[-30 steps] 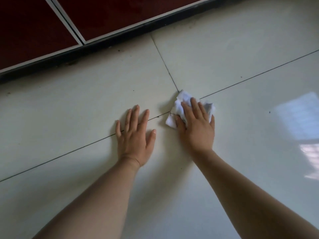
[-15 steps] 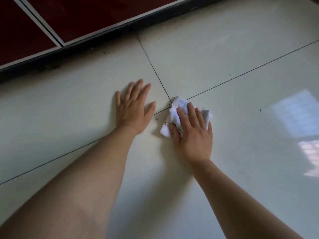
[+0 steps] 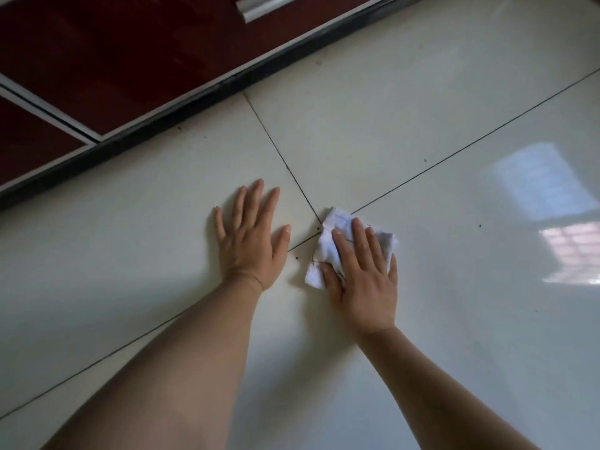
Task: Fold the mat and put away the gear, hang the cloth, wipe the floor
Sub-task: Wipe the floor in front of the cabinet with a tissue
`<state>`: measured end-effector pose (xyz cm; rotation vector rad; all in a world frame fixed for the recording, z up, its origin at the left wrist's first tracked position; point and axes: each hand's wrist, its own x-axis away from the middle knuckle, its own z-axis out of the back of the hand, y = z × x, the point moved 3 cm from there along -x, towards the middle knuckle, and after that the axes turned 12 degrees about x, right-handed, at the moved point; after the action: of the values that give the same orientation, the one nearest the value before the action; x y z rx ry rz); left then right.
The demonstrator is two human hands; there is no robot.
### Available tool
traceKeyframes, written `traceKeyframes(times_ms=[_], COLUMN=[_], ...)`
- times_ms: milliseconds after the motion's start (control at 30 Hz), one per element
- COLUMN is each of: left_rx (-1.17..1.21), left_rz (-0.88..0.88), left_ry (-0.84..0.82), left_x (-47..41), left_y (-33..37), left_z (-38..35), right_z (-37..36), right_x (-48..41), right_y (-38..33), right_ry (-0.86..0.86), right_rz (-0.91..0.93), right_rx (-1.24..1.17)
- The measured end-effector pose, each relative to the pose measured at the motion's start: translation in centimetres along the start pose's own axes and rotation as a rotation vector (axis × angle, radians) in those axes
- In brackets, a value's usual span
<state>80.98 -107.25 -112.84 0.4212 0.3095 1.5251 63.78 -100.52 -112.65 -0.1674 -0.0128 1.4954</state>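
A crumpled white cloth (image 3: 328, 246) lies on the pale tiled floor (image 3: 422, 125), right at the crossing of two grout lines. My right hand (image 3: 363, 280) presses flat on top of it, fingers spread over the cloth, covering its lower right part. My left hand (image 3: 251, 240) rests palm down on the bare tile just left of the cloth, fingers apart, holding nothing. A few dark specks and a hair lie on the floor and the cloth's left edge.
A dark red cabinet front (image 3: 130, 53) with a pale trim and a black plinth runs diagonally across the top left. A metal handle (image 3: 269, 6) shows at the top. Window light reflects on the tile (image 3: 552, 216) at the right.
My left hand slid forward across the grout line and now rests further from me. My right hand and the cloth drew slightly back toward me. The view shifted toward the cabinet.
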Motion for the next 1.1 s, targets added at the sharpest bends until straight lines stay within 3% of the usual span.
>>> traceKeyframes(times_ms=[200,467,733,833,967,1100], left_rx=[-0.035,-0.049,-0.111,-0.082,-0.088,-0.064], left_rz=[-0.007,-0.013,-0.037,-0.047,0.021,-0.001], left_ry=[-0.015,-0.015,-0.133,-0.16,-0.069,-0.036], left_x=[0.0,-0.2,-1.2,-4.6,-6.4,-6.3], left_y=[-0.1,0.1,1.7,4.3,5.6,5.2], left_z=[0.1,0.2,0.3,-0.5,-1.8,-1.8], right_z=[-0.7,-0.3,0.4,0.1,-0.2,0.0], right_x=[-7.0,-3.6,-7.1,-10.8,-15.3,-14.1], right_y=[-2.0,-0.1,2.6,5.3,6.6,6.9], right_ry=[-0.015,-0.033,-0.186,-0.16,-0.156,-0.118], right_rz=[-0.099,0.112,-0.173,-0.206,-0.069,0.277], right_rx=[0.037,0.023,0.081,0.073,0.047,0.013])
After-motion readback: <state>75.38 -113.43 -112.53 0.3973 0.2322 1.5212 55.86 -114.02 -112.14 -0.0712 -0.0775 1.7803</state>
